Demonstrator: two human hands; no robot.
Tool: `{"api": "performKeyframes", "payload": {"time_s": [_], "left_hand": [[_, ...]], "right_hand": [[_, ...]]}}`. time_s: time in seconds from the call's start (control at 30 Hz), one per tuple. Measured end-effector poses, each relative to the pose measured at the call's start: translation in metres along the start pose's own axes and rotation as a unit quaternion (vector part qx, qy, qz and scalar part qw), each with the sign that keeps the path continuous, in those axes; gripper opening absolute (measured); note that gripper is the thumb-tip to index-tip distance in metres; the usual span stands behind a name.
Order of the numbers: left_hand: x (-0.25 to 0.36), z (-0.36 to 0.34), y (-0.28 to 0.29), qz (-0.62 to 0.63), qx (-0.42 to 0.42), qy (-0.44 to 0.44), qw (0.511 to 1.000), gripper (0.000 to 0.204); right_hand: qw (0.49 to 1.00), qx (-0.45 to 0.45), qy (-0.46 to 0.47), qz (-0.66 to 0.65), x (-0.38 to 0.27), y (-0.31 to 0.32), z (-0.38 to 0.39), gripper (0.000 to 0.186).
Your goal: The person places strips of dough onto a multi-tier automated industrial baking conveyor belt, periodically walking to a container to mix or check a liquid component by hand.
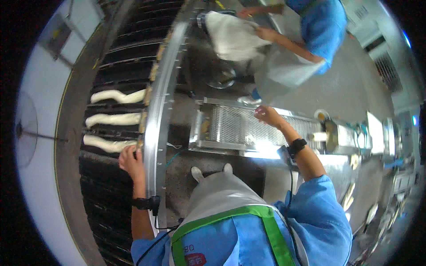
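Three long pale strips of dough lie crosswise on a dark slatted conveyor at my left: a far strip (pixel 117 96), a middle strip (pixel 113 119) and a near strip (pixel 106 143). My left hand (pixel 132 163) is at the right-hand end of the near strip, its fingers curled against that end. Part of the grip is hidden by the hand itself. Over the far edge of a metal mesh conveyor (pixel 235 126), my right hand (pixel 269 116) is held out with loosely bent, parted fingers. Nothing shows in it.
A metal rail (pixel 157 111) edges the slatted conveyor. Across the mesh conveyor a person in blue (pixel 326 31) handles a pale cloth-like sheet (pixel 233 37). More pale dough pieces (pixel 349 197) lie at the right, near a metal machine (pixel 344 137).
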State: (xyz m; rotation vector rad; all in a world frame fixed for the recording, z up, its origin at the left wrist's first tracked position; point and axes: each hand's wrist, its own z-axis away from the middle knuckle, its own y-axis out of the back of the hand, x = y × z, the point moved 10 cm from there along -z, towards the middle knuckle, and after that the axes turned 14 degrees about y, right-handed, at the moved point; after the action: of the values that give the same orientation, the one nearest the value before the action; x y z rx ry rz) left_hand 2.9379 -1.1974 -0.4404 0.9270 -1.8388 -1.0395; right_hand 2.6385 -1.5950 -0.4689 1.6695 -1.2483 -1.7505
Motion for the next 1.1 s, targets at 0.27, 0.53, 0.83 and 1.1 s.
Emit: {"api": "performKeyframes", "payload": {"time_s": [0.27,0.53,0.83,1.1], "left_hand": [[0.050,-0.095,-0.071,-0.117,-0.063,-0.044,0.990,0.037],[0.015,-0.098,-0.092,-0.104,-0.072,-0.009,0.992,0.039],[0.036,0.001,-0.023,-0.042,-0.059,0.017,0.997,0.040],[-0.009,0.040,0.030,-0.073,-0.011,0.067,0.995,0.036]], "right_hand": [[0.951,0.074,-0.288,0.080,0.124,0.062,0.253,0.024],[0.891,0.121,-0.401,0.175,0.188,0.110,0.346,0.055],[0.785,-0.172,-0.430,0.412,0.248,0.122,0.355,0.038],[0.917,-0.149,-0.272,0.253,0.185,0.145,0.250,0.028]]}}
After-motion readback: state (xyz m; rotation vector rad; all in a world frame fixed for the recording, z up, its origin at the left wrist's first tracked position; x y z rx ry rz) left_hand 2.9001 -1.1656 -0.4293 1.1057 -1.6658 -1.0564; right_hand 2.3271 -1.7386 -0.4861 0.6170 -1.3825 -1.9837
